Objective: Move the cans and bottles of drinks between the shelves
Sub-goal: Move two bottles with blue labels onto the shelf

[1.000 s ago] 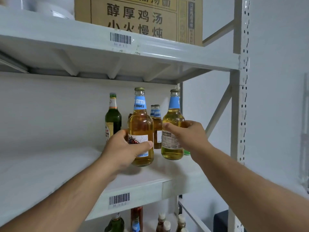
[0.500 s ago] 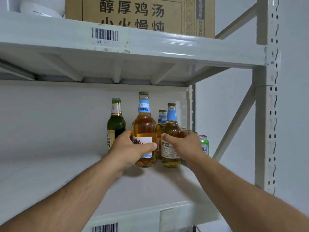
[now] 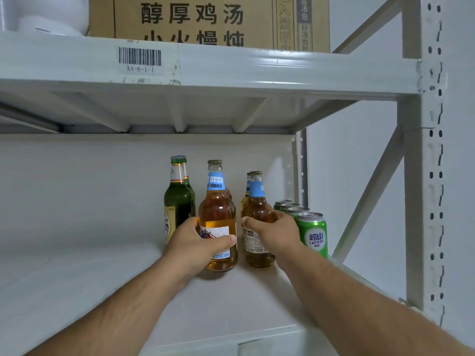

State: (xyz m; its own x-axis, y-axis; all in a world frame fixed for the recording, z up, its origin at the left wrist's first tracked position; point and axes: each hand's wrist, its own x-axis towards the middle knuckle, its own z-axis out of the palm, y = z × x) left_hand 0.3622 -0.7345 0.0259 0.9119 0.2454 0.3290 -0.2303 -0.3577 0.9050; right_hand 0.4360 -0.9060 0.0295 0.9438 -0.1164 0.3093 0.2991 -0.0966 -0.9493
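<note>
My left hand (image 3: 195,246) grips an amber beer bottle (image 3: 218,209) with a blue neck label, standing on the white shelf (image 3: 102,278). My right hand (image 3: 273,233) grips a second amber bottle (image 3: 257,201) just to the right of it, also resting on the shelf. Behind them stand two green glass bottles (image 3: 178,199) at the left and another amber bottle, mostly hidden. A row of green cans (image 3: 312,235) sits at the right, touching my right hand's side.
The upper shelf beam (image 3: 231,68) with a barcode label hangs above, carrying a cardboard box (image 3: 205,19). A perforated upright post (image 3: 424,201) and diagonal brace (image 3: 372,191) stand at the right. The shelf surface to the left is bare.
Both hands moved the two amber bottles deeper onto the shelf and lowered them until they stand on it. The view shifted, and the green cans came into sight.
</note>
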